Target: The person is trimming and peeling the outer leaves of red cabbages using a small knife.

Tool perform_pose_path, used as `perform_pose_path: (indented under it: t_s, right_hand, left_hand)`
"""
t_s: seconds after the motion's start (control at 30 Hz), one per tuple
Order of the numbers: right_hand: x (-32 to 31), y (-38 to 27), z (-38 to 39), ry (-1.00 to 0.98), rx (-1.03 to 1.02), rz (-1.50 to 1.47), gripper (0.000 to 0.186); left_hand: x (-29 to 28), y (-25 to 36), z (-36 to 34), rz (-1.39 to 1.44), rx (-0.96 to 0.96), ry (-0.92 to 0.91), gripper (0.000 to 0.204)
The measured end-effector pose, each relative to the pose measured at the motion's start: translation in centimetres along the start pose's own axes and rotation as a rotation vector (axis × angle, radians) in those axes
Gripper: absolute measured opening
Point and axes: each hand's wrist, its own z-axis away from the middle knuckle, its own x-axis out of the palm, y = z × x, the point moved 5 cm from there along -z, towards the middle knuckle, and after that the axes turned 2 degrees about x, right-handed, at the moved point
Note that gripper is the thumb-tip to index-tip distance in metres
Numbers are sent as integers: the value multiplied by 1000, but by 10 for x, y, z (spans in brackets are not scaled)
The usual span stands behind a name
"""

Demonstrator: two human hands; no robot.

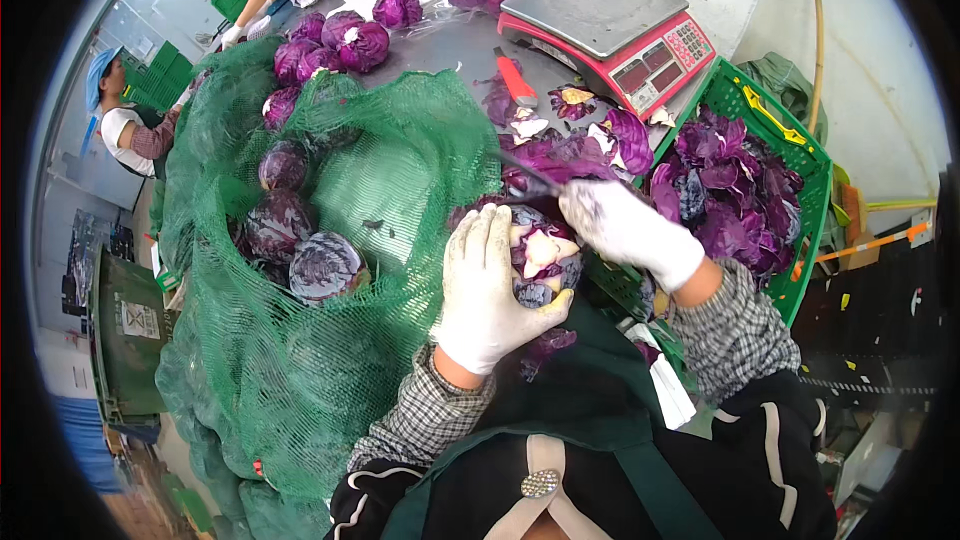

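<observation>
My left hand [490, 295], in a white glove, holds a purple cabbage [543, 252] in front of my body. Its pale cut stem end faces up, and my fingers press along its left side. My right hand [630, 230], also gloved, is closed round the handle of a knife [530, 170]. The dark blade points left, just above the far side of the cabbage. Its handle is hidden in my fist. Close on the left, a green mesh sack [420, 210] gapes open with several whole cabbages [328, 266] inside.
Loose purple leaves [570, 155] and a red-handled tool [516, 78] lie on the grey table [455, 40]. A red scale [625, 50] stands at the back. On the right, a green crate [815, 210] holds leaves. More cabbages [362, 46] sit farther back; two other people work at far left.
</observation>
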Motion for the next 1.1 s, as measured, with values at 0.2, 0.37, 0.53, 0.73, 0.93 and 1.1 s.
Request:
perform_pose_path:
  t_s: [0.2, 0.37, 0.53, 0.73, 0.93, 1.1]
  right_hand:
    - [5, 6, -26, 37, 187, 271, 27]
    - [-25, 32, -11, 254, 332, 424, 38]
    - [-150, 30, 63, 803, 561, 218, 28]
    - [-122, -6, 91, 715, 449, 221, 40]
    - [31, -23, 69, 67, 586, -512, 47]
    - [31, -18, 59, 140, 383, -298, 41]
  left_hand:
    - [-11, -18, 38, 130, 33, 121, 98]
    - [-4, -63, 105, 791, -317, 214, 100]
    - [-10, -74, 114, 939, -497, 289, 98]
    - [-9, -57, 66, 298, -379, 218, 94]
    - [-31, -31, 43, 90, -451, -95, 107]
    - [-23, -12, 21, 12, -97, -68, 116]
